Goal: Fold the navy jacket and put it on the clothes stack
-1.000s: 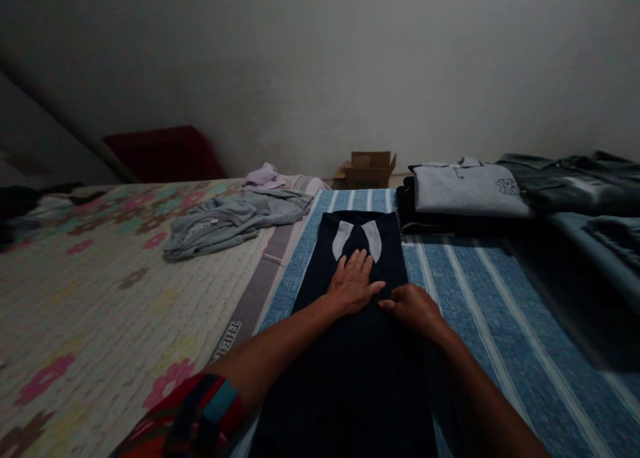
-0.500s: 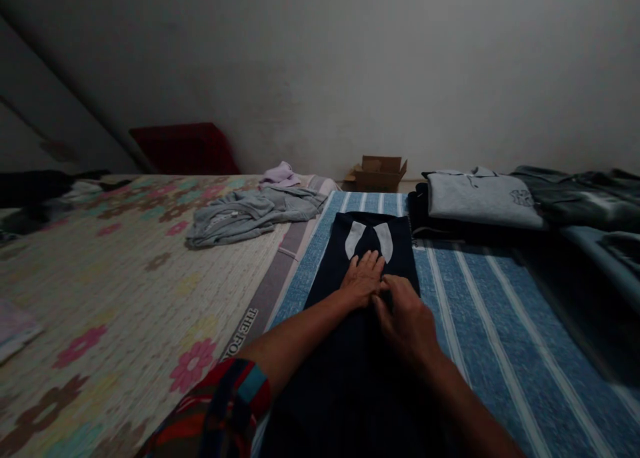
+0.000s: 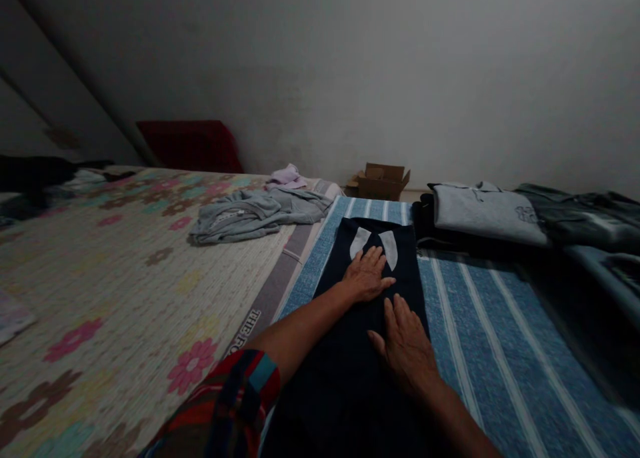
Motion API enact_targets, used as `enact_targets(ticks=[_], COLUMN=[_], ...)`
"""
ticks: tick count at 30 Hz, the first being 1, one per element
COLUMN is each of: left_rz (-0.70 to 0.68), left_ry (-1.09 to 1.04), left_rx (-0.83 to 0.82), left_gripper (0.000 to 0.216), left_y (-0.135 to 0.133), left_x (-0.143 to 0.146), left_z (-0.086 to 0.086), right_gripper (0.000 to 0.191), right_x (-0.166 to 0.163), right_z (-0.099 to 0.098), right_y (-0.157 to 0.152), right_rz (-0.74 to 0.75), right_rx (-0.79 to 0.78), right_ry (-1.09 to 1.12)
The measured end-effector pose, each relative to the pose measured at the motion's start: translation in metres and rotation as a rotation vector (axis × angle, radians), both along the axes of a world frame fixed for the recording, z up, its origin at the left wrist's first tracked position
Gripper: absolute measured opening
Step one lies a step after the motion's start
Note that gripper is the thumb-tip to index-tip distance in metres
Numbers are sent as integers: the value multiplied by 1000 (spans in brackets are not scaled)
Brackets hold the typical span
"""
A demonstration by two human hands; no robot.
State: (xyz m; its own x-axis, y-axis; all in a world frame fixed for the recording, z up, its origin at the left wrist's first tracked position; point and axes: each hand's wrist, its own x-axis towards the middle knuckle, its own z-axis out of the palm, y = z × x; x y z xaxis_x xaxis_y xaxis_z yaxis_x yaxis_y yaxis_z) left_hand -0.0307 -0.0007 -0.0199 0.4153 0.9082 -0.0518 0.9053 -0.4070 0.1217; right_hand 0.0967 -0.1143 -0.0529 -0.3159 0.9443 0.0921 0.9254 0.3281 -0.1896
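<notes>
Head view shows a dark shirt (image 3: 407, 271) lying flat on a blue striped blanket (image 3: 490, 311), folded into a narrow strip. Its long axis runs from 6 o'clock to 12 o'clock, straight away from the person. The white collar (image 3: 390, 248) marks the far end, so the shirt points to 12 o'clock. The hem end runs under the arms towards the bottom edge and is too dark to make out.

Both hands lie on the shirt, palms down and fingers loosely spread, pressing flat and gripping nothing. The left hand (image 3: 367, 276) is the farther one, its fingertips touching the lower tips of the collar. The right hand (image 3: 407, 345) sits at 5 o'clock from it, nearer the person, on the middle of the strip by its right edge. The two are close, but whether they touch cannot be told. The left hand is therefore nearer the collar end and the right hand nearer the hem end.

From the left hand, a crumpled grey garment (image 3: 250, 215) lies well apart at 10 o'clock on a flowered mat (image 3: 125, 278). A cardboard box (image 3: 383, 181) stands at 12 o'clock against the wall. A folded grey sweater (image 3: 485, 211) tops a pile at 2 o'clock.
</notes>
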Motion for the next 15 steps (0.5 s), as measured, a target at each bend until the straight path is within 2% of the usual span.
enact_targets(ticks=[4,8,11,15], left_rz=[19,15,7,13], left_ry=[30,37,19,-28], left_rx=[-21,-53,-91,-102], left_gripper=[70,62,58,57], left_y=[3,2,4,9], left_x=[1,0,-2,-3], left_z=[-4,-7,-7,-4], right_gripper=[68,68,71,75], right_x=[-1,-9,-15,-17], right_z=[9,17,10,-5], right_y=[3,14,20,19], right_rz=[-7,9,-2,5], right_rx=[15,87,119,116], right_ry=[2,101,181,120])
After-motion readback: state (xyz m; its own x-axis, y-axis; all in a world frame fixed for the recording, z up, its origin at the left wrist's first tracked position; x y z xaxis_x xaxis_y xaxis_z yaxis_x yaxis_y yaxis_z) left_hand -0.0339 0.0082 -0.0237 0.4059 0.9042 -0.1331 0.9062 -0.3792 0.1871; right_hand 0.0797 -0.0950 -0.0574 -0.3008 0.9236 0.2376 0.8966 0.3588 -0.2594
